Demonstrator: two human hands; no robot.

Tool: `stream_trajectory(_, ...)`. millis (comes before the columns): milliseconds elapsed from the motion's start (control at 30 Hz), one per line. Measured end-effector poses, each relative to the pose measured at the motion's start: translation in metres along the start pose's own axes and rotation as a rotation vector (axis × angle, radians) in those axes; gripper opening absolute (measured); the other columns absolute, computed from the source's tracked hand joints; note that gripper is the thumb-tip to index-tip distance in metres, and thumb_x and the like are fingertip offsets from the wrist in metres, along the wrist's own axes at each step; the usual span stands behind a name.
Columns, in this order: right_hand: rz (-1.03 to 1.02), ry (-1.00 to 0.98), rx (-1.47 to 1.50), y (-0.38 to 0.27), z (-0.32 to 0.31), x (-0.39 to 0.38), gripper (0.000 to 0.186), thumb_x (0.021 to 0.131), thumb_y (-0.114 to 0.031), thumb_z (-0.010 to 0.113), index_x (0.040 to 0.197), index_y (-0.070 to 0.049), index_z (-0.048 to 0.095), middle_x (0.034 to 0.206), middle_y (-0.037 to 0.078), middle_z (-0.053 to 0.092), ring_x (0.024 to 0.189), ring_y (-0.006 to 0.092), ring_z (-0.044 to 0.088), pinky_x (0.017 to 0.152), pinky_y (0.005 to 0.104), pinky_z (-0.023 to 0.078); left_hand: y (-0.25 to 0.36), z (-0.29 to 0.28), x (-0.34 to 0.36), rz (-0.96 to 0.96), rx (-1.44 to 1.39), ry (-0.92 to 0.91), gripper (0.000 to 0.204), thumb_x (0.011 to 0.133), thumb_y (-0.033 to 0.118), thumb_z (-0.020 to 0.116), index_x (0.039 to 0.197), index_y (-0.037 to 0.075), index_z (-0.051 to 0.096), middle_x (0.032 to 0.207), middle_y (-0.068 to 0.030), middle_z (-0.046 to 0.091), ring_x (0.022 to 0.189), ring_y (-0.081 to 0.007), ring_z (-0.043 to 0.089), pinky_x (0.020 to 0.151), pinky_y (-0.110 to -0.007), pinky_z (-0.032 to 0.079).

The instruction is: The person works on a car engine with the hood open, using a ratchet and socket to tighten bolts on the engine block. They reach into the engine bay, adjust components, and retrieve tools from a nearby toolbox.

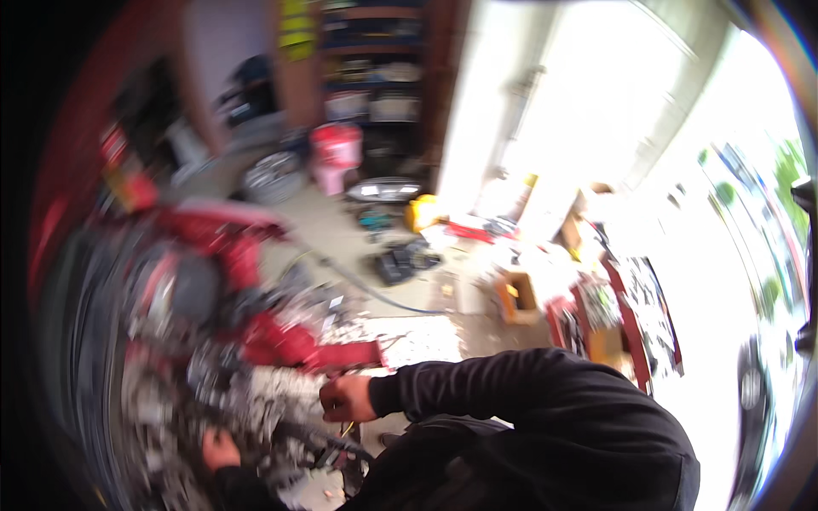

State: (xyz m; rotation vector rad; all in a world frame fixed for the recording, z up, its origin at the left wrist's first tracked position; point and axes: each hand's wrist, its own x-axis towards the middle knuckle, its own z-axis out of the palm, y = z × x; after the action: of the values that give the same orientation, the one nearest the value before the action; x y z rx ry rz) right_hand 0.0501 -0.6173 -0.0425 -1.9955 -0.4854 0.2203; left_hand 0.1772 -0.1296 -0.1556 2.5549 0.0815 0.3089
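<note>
Left hand (220,449) lay low over blurred machinery (166,422), right hand (348,399) hung curled near red bodywork (298,347), the two apart, any grip untellable; seemingly reach-in work, the next move calling for careful finger placement.

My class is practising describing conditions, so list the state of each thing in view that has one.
Left hand: blurred; grip unclear
Right hand: curled; grip unclear
Machinery beside left hand: exposed; details blurred
Cardboard box: open
Hose or cable: lying in a loose curve
Red bucket: upright
Yellow vest: hanging
Shelves: loaded
</note>
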Motion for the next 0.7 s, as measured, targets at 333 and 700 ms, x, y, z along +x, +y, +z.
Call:
stream_trajectory(333,0.603,0.436,0.197,0.089,-0.081,-0.269,0.034,0.104,-0.036,0.076,0.109,-0.002,0.078,0.105,0.018,0.08,0.102,0.0335,0.077,0.092,0.0458,0.06,0.297,0.012,-0.043,0.372,-0.407,0.091,0.022,0.105,0.016,0.072,0.12,0.0,0.076,0.102,-0.0132,0.076,0.091,-0.0253,0.07,0.082,-0.037,0.058)
stream_trajectory(700,1.269,1.259,0.112,0.269,-0.243,-0.65,0.046,0.096,-0.038,0.079,0.122,0.0,0.076,0.117,0.026,0.08,0.114,0.0428,0.077,0.102,0.0491,0.06,0.616,0.236,-0.307,1.126,0.109,-1.33,0.049,0.102,0.025,0.077,0.143,0.001,0.066,0.127,-0.0234,0.077,0.11,-0.0414,0.077,0.095,-0.048,0.062)
